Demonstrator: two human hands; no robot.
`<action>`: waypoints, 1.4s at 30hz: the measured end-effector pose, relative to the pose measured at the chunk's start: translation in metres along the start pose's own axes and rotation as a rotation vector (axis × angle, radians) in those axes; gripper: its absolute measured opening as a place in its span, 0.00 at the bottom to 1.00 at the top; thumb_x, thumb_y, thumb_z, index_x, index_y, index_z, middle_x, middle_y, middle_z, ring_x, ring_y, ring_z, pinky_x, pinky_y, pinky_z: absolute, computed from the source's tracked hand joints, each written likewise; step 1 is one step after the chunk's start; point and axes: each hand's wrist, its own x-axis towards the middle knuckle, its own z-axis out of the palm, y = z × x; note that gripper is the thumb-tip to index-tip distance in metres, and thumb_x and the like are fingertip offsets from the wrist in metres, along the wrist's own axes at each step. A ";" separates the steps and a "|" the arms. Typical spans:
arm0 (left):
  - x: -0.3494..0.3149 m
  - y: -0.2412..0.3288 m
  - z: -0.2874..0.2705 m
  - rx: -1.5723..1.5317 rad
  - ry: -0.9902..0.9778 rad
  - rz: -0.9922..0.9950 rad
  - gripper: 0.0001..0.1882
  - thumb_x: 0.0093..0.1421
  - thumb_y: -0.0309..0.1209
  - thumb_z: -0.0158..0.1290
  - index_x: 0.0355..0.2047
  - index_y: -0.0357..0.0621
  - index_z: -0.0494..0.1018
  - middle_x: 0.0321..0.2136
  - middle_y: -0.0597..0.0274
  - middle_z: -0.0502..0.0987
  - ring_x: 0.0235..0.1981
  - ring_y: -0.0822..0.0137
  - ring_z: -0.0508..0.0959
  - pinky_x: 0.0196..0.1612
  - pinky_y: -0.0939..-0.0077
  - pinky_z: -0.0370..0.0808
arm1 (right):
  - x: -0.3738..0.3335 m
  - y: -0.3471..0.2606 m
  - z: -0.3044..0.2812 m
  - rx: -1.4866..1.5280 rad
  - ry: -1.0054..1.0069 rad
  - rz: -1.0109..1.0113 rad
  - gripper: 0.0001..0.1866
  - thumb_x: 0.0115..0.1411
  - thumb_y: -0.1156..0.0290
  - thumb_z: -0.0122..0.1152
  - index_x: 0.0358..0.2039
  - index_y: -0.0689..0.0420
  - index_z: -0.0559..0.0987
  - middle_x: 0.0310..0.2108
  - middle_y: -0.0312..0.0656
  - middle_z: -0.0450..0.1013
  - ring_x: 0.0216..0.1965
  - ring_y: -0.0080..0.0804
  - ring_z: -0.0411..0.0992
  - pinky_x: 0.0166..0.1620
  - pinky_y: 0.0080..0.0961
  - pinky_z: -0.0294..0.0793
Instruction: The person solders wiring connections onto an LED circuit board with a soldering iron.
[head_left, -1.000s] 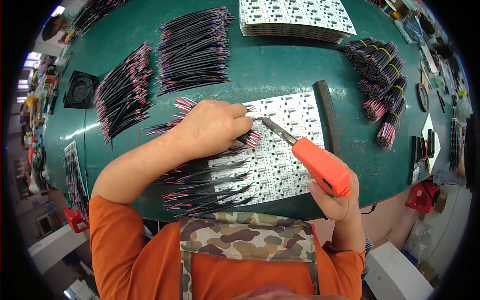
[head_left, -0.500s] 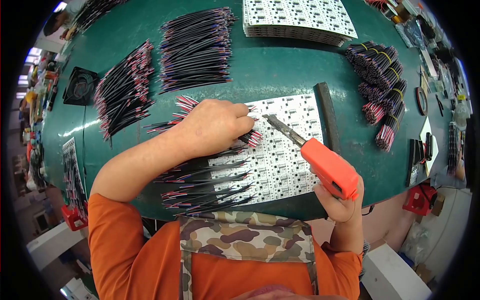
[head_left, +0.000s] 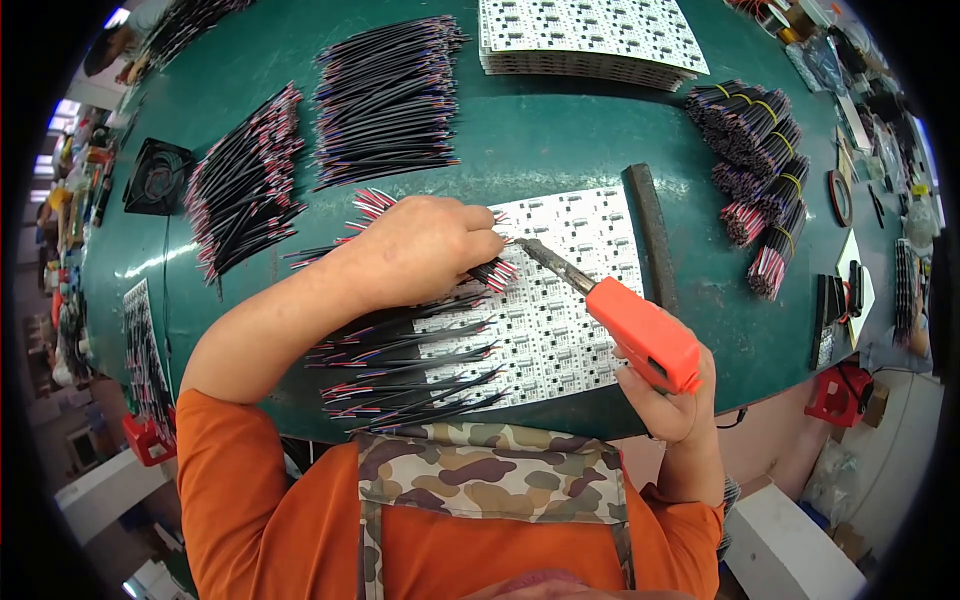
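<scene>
**Reader:** How many hands are at work, and what does each grasp?

**Author:** Two. The left hand (head_left: 430, 245) is curled tightly around one wire bunch (head_left: 495, 273), black-sheathed with red and white ends; the right hand (head_left: 678, 418) grips one soldering gun (head_left: 645, 335), its smooth orange-red body tapering to a rough, darkened metal tip (head_left: 533, 247) just beside the left fingers. Whether the tip touches a wire cannot be told

**Reader:** Where is the workpiece?

**Author:** One white circuit sheet (head_left: 570, 350), flat and patterned with small repeated components, lies toward the near edge of the green bench (head_left: 560, 135), midway along it. Thin loose wires (head_left: 440, 350), too overlapped to count, lie across its left edge; one dark, straight-sided bar (head_left: 652, 240) stands by its right edge

**Reader:** And the remaining items?

**Author:** Two wire heaps, one splayed (head_left: 245, 180) toward the bench's left edge, one neatly layered (head_left: 388, 100) nearer the far edge; one thick sheet stack (head_left: 590, 40) at the far edge; several rounded wire bundles (head_left: 745, 115) with yellow ties toward the right edge; one square black fan (head_left: 158, 177) near the left edge
</scene>
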 end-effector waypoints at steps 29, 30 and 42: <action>0.002 -0.003 -0.003 -0.002 -0.017 0.038 0.16 0.45 0.23 0.57 0.39 0.42 0.76 0.29 0.56 0.75 0.34 0.50 0.78 0.36 0.57 0.75 | -0.002 0.000 -0.005 0.017 -0.013 -0.046 0.28 0.49 0.76 0.67 0.52 0.69 0.75 0.45 0.53 0.77 0.42 0.43 0.80 0.47 0.30 0.77; 0.002 -0.004 -0.003 -0.001 -0.018 0.037 0.16 0.45 0.23 0.57 0.39 0.42 0.76 0.29 0.56 0.75 0.34 0.50 0.78 0.36 0.57 0.75 | -0.003 0.002 -0.004 0.012 -0.012 -0.030 0.28 0.49 0.75 0.67 0.52 0.69 0.75 0.46 0.54 0.77 0.42 0.44 0.80 0.47 0.30 0.77; 0.005 -0.012 -0.003 -0.044 -0.019 0.067 0.17 0.46 0.21 0.57 0.39 0.44 0.78 0.31 0.58 0.76 0.36 0.51 0.78 0.38 0.58 0.75 | -0.006 0.001 0.000 0.008 0.008 -0.013 0.24 0.50 0.76 0.67 0.49 0.67 0.77 0.50 0.56 0.76 0.45 0.50 0.79 0.49 0.34 0.77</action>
